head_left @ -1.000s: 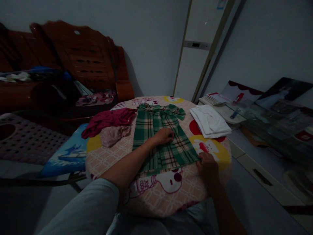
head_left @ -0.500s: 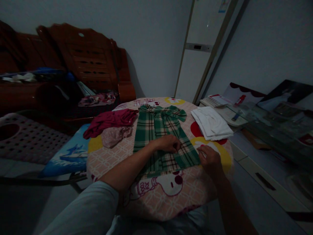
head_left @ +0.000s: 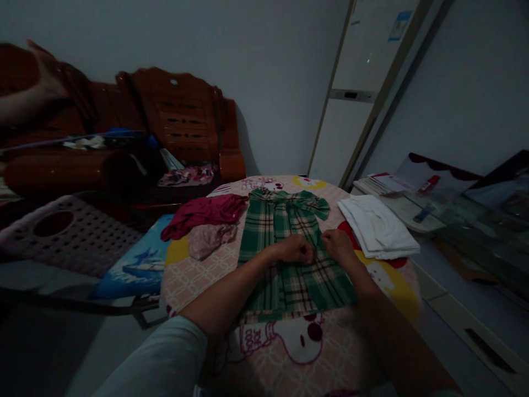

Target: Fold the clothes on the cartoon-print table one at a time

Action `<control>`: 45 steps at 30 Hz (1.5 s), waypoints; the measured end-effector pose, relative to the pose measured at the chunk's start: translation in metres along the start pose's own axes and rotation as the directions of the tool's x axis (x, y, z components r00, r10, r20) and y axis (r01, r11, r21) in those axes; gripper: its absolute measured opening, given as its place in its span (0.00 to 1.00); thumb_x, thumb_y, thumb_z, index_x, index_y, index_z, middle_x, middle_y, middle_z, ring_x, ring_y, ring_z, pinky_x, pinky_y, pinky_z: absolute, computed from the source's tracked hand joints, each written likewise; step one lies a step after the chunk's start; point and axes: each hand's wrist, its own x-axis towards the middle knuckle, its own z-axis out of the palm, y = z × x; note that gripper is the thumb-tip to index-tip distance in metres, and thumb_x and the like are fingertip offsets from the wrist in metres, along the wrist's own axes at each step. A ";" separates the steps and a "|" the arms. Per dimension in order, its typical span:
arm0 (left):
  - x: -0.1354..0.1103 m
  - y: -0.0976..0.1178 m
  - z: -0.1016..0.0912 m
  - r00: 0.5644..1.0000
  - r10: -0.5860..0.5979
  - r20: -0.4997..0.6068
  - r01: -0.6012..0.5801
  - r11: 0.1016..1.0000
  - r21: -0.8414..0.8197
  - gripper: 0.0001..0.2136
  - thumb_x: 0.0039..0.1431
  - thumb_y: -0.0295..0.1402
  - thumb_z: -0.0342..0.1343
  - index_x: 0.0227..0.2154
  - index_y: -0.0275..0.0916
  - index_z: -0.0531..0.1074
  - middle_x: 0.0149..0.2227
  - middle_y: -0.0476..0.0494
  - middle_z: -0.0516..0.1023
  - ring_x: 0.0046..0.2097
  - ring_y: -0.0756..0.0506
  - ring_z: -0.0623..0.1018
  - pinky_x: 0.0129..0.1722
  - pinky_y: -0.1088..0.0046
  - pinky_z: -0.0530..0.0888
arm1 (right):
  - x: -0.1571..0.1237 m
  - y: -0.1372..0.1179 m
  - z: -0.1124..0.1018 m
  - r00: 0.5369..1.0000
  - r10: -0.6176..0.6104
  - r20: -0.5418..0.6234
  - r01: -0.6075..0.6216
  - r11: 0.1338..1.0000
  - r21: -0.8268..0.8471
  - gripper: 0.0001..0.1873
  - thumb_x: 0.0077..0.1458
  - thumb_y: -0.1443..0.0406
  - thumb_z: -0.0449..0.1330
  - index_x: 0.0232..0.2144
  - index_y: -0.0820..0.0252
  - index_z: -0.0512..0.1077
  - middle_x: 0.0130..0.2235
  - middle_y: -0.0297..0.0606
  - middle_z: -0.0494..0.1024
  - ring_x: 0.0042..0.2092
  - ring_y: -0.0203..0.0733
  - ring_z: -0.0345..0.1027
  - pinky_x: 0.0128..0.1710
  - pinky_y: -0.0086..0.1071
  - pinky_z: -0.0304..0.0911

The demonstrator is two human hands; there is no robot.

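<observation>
A green plaid dress with a gathered collar end lies spread over the round table, its hem towards me. My left hand rests on its middle, fingers curled in and closed on the cloth. Just to the right, my right hand is closed in a pinch at the dress's right edge. The fingertips of both hands are partly hidden, and a small gap separates the hands.
A patterned tablecloth covers the table. Left of the dress lie a dark red garment and a pale pink crumpled cloth; right, folded white cloth. Another person's hand shows at far left, before a wooden sofa.
My right hand has moved from the dress's lower right corner up and inward, closer to my left hand. The view has shifted, and another person's hand has appeared at far left.
</observation>
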 end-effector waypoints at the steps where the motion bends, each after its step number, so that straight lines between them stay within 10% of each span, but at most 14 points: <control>1: 0.002 -0.002 0.000 0.995 -0.027 -0.092 0.030 0.999 0.037 0.04 0.54 0.27 0.61 0.33 0.35 0.79 0.32 0.48 0.81 0.35 0.50 0.78 0.35 0.79 0.69 | 0.005 0.001 0.003 0.999 0.037 -0.006 -0.037 0.999 -0.011 0.12 0.59 0.67 0.55 0.38 0.60 0.79 0.42 0.45 0.82 0.46 0.45 0.74 0.43 0.30 0.63; 5: 0.001 -0.014 -0.007 0.956 -0.103 -0.276 0.163 0.965 0.207 0.07 0.53 0.27 0.61 0.36 0.36 0.79 0.38 0.45 0.82 0.41 0.47 0.79 0.42 0.76 0.70 | 0.013 0.003 0.023 0.984 0.175 -0.012 -0.176 0.980 -0.090 0.12 0.60 0.66 0.55 0.43 0.60 0.75 0.44 0.46 0.81 0.47 0.47 0.74 0.41 0.32 0.64; 14: 0.014 -0.031 -0.052 0.936 -0.227 -0.268 0.318 0.872 0.372 0.11 0.57 0.31 0.57 0.42 0.38 0.79 0.42 0.43 0.82 0.45 0.44 0.79 0.47 0.73 0.72 | 0.020 0.015 0.027 0.975 0.221 -0.034 -0.221 0.975 -0.005 0.11 0.60 0.65 0.54 0.39 0.58 0.77 0.43 0.44 0.81 0.46 0.46 0.75 0.42 0.31 0.65; 20: 0.046 -0.060 -0.065 0.793 -0.265 -0.549 0.487 0.817 0.309 0.14 0.58 0.27 0.55 0.46 0.37 0.78 0.52 0.39 0.76 0.53 0.42 0.75 0.56 0.69 0.71 | 0.050 0.025 0.016 0.989 0.080 -0.122 -0.086 0.995 -0.046 0.16 0.59 0.69 0.53 0.43 0.61 0.79 0.55 0.49 0.75 0.54 0.47 0.70 0.52 0.34 0.63; 26: 0.048 -0.093 -0.055 0.794 -0.257 -0.551 0.461 0.845 0.271 0.17 0.61 0.28 0.54 0.52 0.40 0.75 0.61 0.39 0.68 0.64 0.42 0.65 0.64 0.66 0.63 | 0.106 0.033 0.009 0.997 0.073 -0.035 -0.069 0.992 0.103 0.12 0.53 0.72 0.57 0.32 0.63 0.81 0.41 0.48 0.82 0.47 0.48 0.75 0.50 0.33 0.66; 31: 0.051 -0.097 -0.059 0.804 -0.291 -0.519 0.477 0.836 0.271 0.18 0.62 0.30 0.54 0.55 0.42 0.73 0.61 0.39 0.69 0.65 0.40 0.65 0.62 0.63 0.65 | 0.180 0.017 -0.017 0.983 0.127 -0.133 -0.089 0.962 0.260 0.18 0.53 0.71 0.54 0.44 0.66 0.79 0.39 0.44 0.83 0.42 0.44 0.77 0.43 0.30 0.69; 35: 0.051 -0.102 -0.061 0.808 -0.287 -0.515 0.464 0.849 0.254 0.19 0.62 0.32 0.54 0.56 0.38 0.72 0.62 0.37 0.67 0.61 0.40 0.70 0.61 0.63 0.66 | 0.220 -0.003 -0.036 0.925 0.183 -0.333 0.108 0.713 0.693 0.31 0.55 0.68 0.56 0.62 0.64 0.64 0.54 0.51 0.75 0.51 0.43 0.73 0.44 0.31 0.69; 45: 0.052 -0.105 -0.062 0.758 -0.315 -0.571 0.458 0.880 0.122 0.21 0.61 0.29 0.54 0.57 0.36 0.69 0.57 0.38 0.73 0.57 0.42 0.73 0.59 0.67 0.68 | 0.159 0.021 0.027 0.956 0.281 -0.081 -0.246 0.922 0.299 0.14 0.52 0.70 0.54 0.32 0.67 0.81 0.32 0.47 0.82 0.35 0.43 0.77 0.38 0.28 0.66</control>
